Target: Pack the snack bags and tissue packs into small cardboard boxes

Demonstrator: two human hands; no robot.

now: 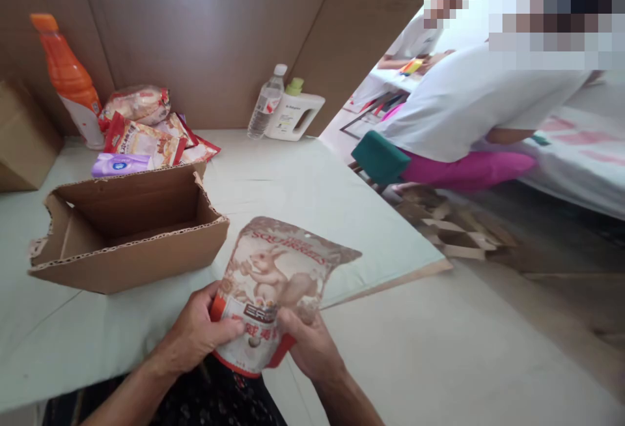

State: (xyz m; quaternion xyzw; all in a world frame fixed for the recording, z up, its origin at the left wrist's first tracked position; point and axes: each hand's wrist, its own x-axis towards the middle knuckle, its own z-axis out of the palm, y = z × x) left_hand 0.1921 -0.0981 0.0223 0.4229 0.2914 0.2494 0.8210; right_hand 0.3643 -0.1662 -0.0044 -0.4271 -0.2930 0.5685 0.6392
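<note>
Between my two hands is a snack pouch [273, 283] with a squirrel picture and the word SQUIRRELS across its top. My left hand [200, 325] grips its lower left edge, thumb on the front. On the lower right side my right hand [312, 341] holds it the same way, the other fingers hidden behind. The pouch is upright, leaning slightly, over the table's front edge. Just left of it stands an open cardboard box [166, 256] with torn, uneven rims; the part of its inside that shows holds nothing visible.
Along the cardboard wall stand an orange bottle [73, 81], red snack packets [146, 141], a purple tissue pack [122, 164], a water bottle [267, 103] and a white jug [295, 115]. Another carton [24, 139] is at far left. Two people sit at the right, with cardboard scraps [449, 224] on the floor.
</note>
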